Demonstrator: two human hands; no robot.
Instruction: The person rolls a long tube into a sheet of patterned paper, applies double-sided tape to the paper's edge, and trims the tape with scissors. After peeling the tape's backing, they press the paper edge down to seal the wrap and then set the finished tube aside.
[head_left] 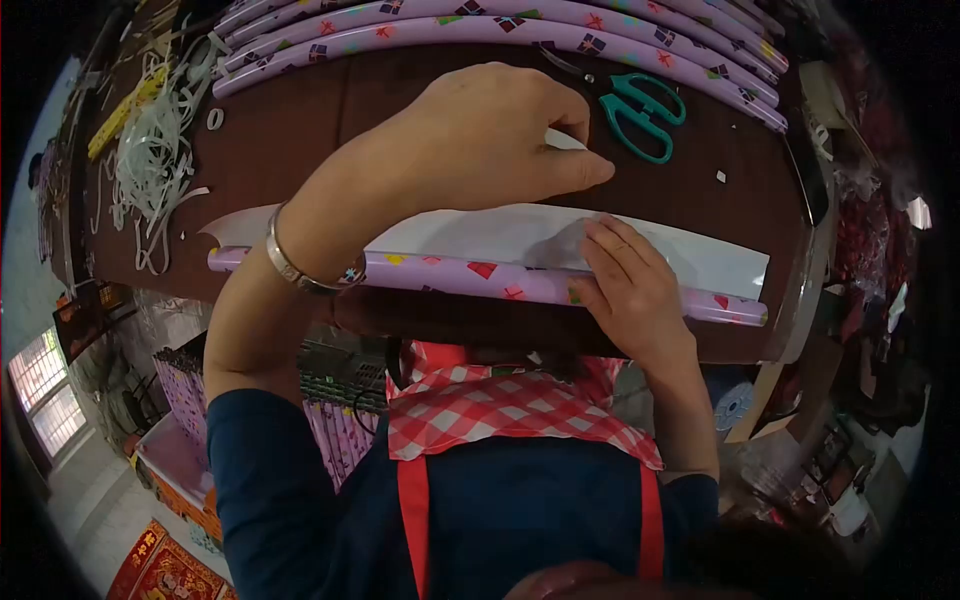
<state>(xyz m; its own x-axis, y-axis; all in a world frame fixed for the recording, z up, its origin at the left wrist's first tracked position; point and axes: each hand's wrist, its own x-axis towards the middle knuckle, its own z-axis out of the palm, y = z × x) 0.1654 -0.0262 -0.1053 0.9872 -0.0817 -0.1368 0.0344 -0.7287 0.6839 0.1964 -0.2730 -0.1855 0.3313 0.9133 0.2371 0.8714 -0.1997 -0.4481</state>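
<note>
A roll of lilac gift-wrap paper (450,274) with a gift-box print lies across the table in front of me. Its loose flap (700,240), white on the inside, spreads out beyond the roll. My right hand (630,285) holds the roll toward its right end, fingers together on the flap and thumb on the printed side. Raised above the flap, my left hand (500,140) is closed, its fingers curled toward the thumb around a small white piece (565,140). Most of that piece is hidden. Teal-handled scissors (642,115) lie beyond my left hand.
Several finished lilac rolls (400,38) are lined up at the far side. On the left sit a tangle of white strips (150,150), a yellow object (128,115) and a small white ring (215,119). A white scrap (721,176) lies on the right.
</note>
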